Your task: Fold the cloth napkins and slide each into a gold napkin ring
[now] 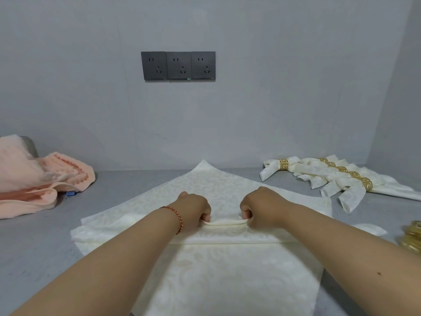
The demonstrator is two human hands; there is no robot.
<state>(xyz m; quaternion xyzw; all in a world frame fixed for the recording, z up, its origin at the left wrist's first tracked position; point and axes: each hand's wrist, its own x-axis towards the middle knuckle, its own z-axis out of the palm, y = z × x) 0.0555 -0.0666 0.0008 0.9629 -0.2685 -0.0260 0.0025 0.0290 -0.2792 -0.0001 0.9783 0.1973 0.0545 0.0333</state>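
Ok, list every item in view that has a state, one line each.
Cream patterned cloth napkin: spread flat, one pleat pinched up.
Left hand: pinching the pleat.
Right hand: pinching the pleat.
Finished cream napkins: folded, each inside a gold band.
Loose gold napkin rings: piled, unused.
Peach towel: crumpled.

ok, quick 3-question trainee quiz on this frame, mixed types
1. True or false: both hands pinch a raised pleat of the napkin.
2. The finished napkins lie: A) far left B) far right C) near centre.
3. Fill in: the wrist with the red bracelet is the ___ one.

Key: 1 true; 2 B; 3 left.
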